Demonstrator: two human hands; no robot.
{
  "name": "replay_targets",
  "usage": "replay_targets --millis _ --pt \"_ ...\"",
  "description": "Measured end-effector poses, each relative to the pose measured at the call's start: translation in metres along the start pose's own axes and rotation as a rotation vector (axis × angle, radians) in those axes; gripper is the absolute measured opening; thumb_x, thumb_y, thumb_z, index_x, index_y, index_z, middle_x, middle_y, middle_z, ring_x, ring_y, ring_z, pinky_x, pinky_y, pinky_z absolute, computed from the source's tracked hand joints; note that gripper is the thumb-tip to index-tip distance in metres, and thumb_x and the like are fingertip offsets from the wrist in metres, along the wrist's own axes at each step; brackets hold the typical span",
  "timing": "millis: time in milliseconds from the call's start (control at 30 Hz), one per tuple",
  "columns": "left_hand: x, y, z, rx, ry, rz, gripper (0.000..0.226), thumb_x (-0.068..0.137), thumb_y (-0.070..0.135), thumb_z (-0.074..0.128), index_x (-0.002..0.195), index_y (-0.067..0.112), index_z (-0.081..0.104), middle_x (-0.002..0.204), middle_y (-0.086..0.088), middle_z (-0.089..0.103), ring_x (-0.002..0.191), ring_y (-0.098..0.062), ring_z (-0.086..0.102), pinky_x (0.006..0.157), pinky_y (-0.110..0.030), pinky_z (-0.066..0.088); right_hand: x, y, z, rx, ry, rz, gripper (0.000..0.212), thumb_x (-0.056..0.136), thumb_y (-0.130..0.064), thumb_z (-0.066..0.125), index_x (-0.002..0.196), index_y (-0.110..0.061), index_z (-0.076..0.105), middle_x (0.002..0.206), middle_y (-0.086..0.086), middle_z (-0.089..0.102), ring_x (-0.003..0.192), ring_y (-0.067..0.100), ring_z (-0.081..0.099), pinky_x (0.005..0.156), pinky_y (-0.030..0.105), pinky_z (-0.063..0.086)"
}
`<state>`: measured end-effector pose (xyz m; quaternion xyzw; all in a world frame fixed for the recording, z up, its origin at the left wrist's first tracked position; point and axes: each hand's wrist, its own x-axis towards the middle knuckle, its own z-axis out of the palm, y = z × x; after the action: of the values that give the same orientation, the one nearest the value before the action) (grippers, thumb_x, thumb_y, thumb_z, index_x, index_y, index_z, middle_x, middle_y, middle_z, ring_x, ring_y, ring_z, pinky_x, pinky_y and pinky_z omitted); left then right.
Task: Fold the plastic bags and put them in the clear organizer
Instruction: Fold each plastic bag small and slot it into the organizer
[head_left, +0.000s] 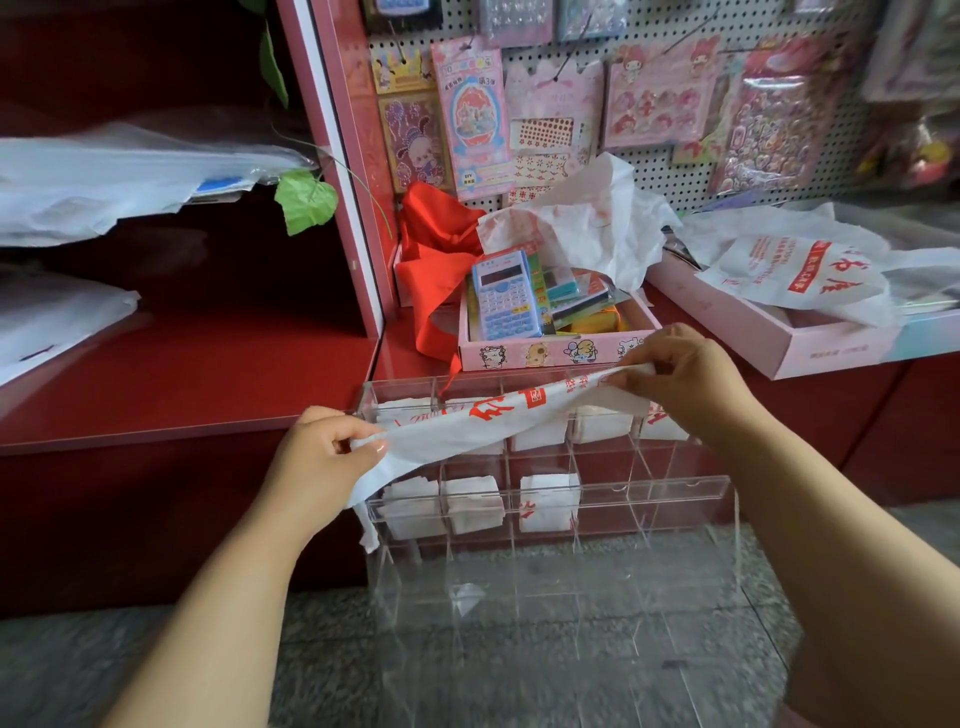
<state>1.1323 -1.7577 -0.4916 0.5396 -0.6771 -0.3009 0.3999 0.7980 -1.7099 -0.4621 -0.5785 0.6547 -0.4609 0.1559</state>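
A white plastic bag (483, 423) with red print is folded into a long strip and stretched between both hands, above the clear organizer (675, 491). My left hand (324, 457) pinches the strip's lower left end. My right hand (680, 382) pinches its upper right end. The organizer is a clear acrylic grid of compartments standing in front of me; several cells in its upper rows hold folded white bags (548, 496). The lower cells look bare. More unfolded white bags (800, 273) lie on the counter at the right.
A pink box (550, 351) with a blue calculator (506, 299) and stationery sits just behind the organizer, beside a red cloth (434, 265). A flat pink box (810, 345) lies under the loose bags at right. Red shelves at left carry plastic sheets (104, 182).
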Motion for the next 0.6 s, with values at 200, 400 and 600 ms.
replay_targets --millis 200,400,600 --pt "-0.008 -0.004 0.002 -0.128 -0.172 -0.122 0.011 0.088 0.003 0.067 0.079 0.008 0.07 0.088 -0.008 0.069 0.081 -0.017 0.059 0.076 -0.029 0.043 -0.007 -0.022 -0.008 0.349 0.003 0.088 0.005 0.087 -0.013 0.07 0.089 -0.009 0.069 0.094 0.015 0.072 0.084 0.025 0.064 0.089 0.053 0.051" --pt "-0.02 -0.005 0.016 -0.118 -0.388 -0.184 0.006 0.089 0.003 0.065 0.094 0.003 0.068 0.09 -0.014 0.073 0.081 -0.025 0.062 0.079 -0.035 0.044 0.006 -0.048 -0.013 0.242 0.032 -0.016 0.008 0.089 -0.014 0.068 0.081 -0.017 0.068 0.076 -0.002 0.071 0.065 0.01 0.064 0.066 0.036 0.055" --pt "-0.036 0.032 0.045 -0.379 -0.437 -0.123 0.018 0.091 0.013 0.062 0.107 0.006 0.068 0.103 -0.007 0.074 0.091 -0.014 0.067 0.08 -0.023 0.054 0.02 -0.094 -0.011 -0.048 -0.15 -0.203 0.016 0.091 -0.016 0.064 0.092 0.0 0.068 0.081 0.009 0.067 0.061 0.01 0.053 0.051 0.011 0.042"
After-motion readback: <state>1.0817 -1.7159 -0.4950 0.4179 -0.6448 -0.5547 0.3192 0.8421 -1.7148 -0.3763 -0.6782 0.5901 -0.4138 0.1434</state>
